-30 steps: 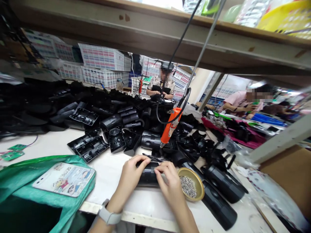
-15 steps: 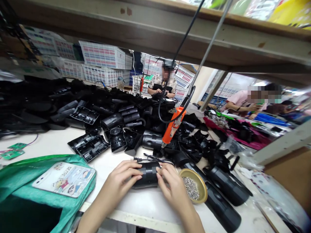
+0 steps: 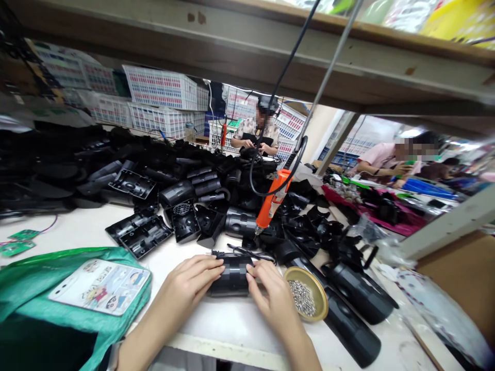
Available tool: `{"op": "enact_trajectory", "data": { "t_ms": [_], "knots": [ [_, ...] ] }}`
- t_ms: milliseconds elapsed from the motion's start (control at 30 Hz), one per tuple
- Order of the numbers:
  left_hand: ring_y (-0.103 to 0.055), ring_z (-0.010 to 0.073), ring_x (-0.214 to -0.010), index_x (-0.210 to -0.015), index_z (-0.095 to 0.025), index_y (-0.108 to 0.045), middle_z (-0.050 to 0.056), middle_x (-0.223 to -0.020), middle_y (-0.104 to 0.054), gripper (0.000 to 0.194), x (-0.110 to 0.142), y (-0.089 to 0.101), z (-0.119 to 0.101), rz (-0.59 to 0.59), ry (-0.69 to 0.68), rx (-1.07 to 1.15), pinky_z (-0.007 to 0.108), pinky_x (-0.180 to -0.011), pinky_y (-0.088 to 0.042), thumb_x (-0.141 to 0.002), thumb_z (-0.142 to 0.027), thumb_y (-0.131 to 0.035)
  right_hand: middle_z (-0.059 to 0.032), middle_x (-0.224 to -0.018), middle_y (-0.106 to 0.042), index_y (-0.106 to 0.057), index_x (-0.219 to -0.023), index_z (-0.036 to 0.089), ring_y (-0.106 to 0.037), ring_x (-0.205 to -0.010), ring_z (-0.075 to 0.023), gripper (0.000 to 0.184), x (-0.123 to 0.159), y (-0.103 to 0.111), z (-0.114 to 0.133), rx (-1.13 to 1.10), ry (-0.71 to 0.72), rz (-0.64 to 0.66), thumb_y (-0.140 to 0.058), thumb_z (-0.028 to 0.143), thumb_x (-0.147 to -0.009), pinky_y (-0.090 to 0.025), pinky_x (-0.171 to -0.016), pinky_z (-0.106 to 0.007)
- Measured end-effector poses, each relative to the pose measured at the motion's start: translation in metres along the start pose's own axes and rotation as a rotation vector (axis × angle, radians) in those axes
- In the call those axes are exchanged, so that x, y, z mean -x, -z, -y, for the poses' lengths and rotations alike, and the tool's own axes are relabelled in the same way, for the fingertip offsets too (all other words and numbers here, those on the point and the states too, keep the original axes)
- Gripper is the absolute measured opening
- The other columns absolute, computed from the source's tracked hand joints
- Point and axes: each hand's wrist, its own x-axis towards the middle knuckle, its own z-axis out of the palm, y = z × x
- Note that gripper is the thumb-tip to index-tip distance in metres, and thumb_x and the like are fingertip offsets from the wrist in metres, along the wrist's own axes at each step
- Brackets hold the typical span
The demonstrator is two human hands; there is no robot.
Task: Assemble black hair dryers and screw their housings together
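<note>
A black ribbed plastic housing (image 3: 232, 275) lies on the white table (image 3: 228, 324) between my hands, its long side across my view. My left hand (image 3: 197, 278) grips its left end, fingers over the top. At the other end, my right hand (image 3: 266, 283) has its fingers curled onto the housing. A black cable (image 3: 251, 252) lies just behind it. Beyond that, an orange electric screwdriver (image 3: 274, 198) hangs tip down from a cord. Beside my right hand stands a brass-coloured bowl (image 3: 324, 299) holding many small metal screws (image 3: 302, 298).
Black plastic shells (image 3: 141, 234) are heaped across the back of the table. Finished-looking black cylinders (image 3: 353, 327) lie at the right. A patterned phone (image 3: 102, 286) rests on a green bag (image 3: 139, 304) at the left, near green circuit boards (image 3: 19, 242). Two people work beyond.
My left hand's thumb has slipped from the front of the housing to lower behind the fingers. The housing stays in place between both hands, and the view has shifted slightly.
</note>
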Motion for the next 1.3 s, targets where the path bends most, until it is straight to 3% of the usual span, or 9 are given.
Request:
{"op": "enact_trajectory", "data": {
  "t_ms": [100, 233, 333, 467, 567, 700, 867, 1133, 1300],
  "knots": [
    [-0.062, 0.0259, -0.13, -0.14, -0.031, -0.06, 0.005, -0.143, -0.065, 0.036, 0.004, -0.001, -0.005, 0.088, 0.12, 0.023, 0.044, -0.106, -0.054, -0.105, -0.026, -0.049, -0.0062, -0.091, -0.066, -0.062, -0.092, 0.021, -0.061, -0.088, -0.0231, 0.015, 0.0, 0.001, 0.004, -0.048, -0.021, -0.021, -0.05, 0.02, -0.101, -0.048, -0.078, -0.035],
    [-0.048, 0.0298, -0.145, -0.164, -0.024, -0.017, 0.015, -0.16, -0.046, 0.073, 0.009, -0.011, -0.013, 0.18, 0.66, 0.267, 0.053, -0.117, -0.041, -0.103, -0.052, -0.046, -0.0022, -0.081, -0.065, -0.063, -0.08, 0.022, -0.06, -0.079, -0.0199, 0.02, -0.001, 0.005, 0.014, -0.152, -0.089, -0.091, -0.056, 0.026, -0.098, -0.045, -0.072, -0.031],
    [-0.052, 0.0353, -0.14, -0.162, -0.017, -0.025, 0.02, -0.153, -0.053, 0.084, 0.013, -0.018, -0.016, 0.185, 0.861, 0.401, 0.057, -0.117, -0.039, -0.095, -0.06, -0.055, -0.0019, -0.082, -0.066, -0.064, -0.083, 0.023, -0.06, -0.079, -0.0193, 0.022, -0.013, 0.012, 0.011, -0.241, -0.249, -0.304, -0.057, 0.034, -0.1, -0.045, -0.073, -0.031],
    [-0.054, 0.0349, -0.135, -0.146, -0.022, -0.049, 0.016, -0.146, -0.056, 0.075, 0.016, -0.017, -0.023, 0.24, 0.757, 0.505, 0.049, -0.113, -0.043, -0.081, -0.048, -0.076, -0.0088, -0.106, -0.068, -0.061, -0.113, 0.022, -0.063, -0.099, -0.0238, 0.042, -0.055, 0.025, -0.015, -0.405, -0.49, -0.581, -0.037, 0.056, -0.104, -0.05, -0.079, -0.035],
    [-0.058, 0.0322, -0.125, -0.129, -0.024, -0.055, 0.011, -0.132, -0.059, 0.057, 0.017, -0.013, -0.03, 0.324, 0.7, 0.557, 0.044, -0.107, -0.046, -0.079, -0.041, -0.077, -0.0118, -0.118, -0.07, -0.066, -0.109, 0.023, -0.064, -0.113, -0.0276, 0.059, -0.093, 0.035, -0.031, -0.587, -0.516, -0.42, -0.035, 0.071, -0.097, -0.054, -0.086, -0.039],
    [-0.061, 0.0312, -0.111, -0.126, -0.023, -0.047, 0.009, -0.12, -0.063, 0.056, 0.017, -0.012, -0.035, 0.366, 0.785, 0.607, 0.043, -0.098, -0.046, -0.08, -0.041, -0.073, -0.0102, -0.1, -0.075, -0.07, -0.104, 0.021, -0.071, -0.092, -0.0268, 0.064, -0.12, 0.04, -0.021, -0.762, -0.435, -0.147, -0.058, 0.081, -0.082, -0.058, -0.08, -0.04],
    [-0.06, 0.0332, -0.112, -0.123, -0.023, -0.045, 0.011, -0.118, -0.063, 0.052, 0.025, -0.013, -0.038, 0.328, 0.808, 0.529, 0.046, -0.098, -0.045, -0.081, -0.042, -0.069, -0.002, -0.085, -0.071, -0.067, -0.099, 0.021, -0.066, -0.071, -0.0182, 0.046, -0.104, 0.037, 0.018, -0.728, -0.378, -0.227, -0.086, 0.051, -0.07, -0.054, -0.067, -0.03],
    [-0.064, 0.0308, -0.103, -0.126, -0.024, -0.046, 0.009, -0.115, -0.065, 0.057, 0.028, -0.015, -0.045, 0.251, 0.807, 0.481, 0.043, -0.091, -0.05, -0.075, -0.036, -0.066, 0.0072, -0.053, -0.058, -0.059, -0.097, 0.02, -0.056, -0.043, -0.0139, 0.016, -0.075, 0.026, 0.068, -0.893, -0.369, -0.582, -0.068, 0.031, -0.089, -0.05, -0.048, -0.027],
    [-0.067, 0.0326, -0.1, -0.12, -0.026, -0.054, 0.008, -0.112, -0.07, 0.056, 0.022, -0.02, -0.047, 0.245, 0.823, 0.431, 0.042, -0.086, -0.051, -0.078, -0.058, -0.072, 0.0088, -0.052, -0.054, -0.055, -0.098, 0.021, -0.052, -0.038, -0.0126, 0.017, -0.075, 0.007, 0.071, -0.95, -0.295, -0.68, -0.068, 0.031, -0.09, -0.043, -0.04, -0.023]
  ]
}}
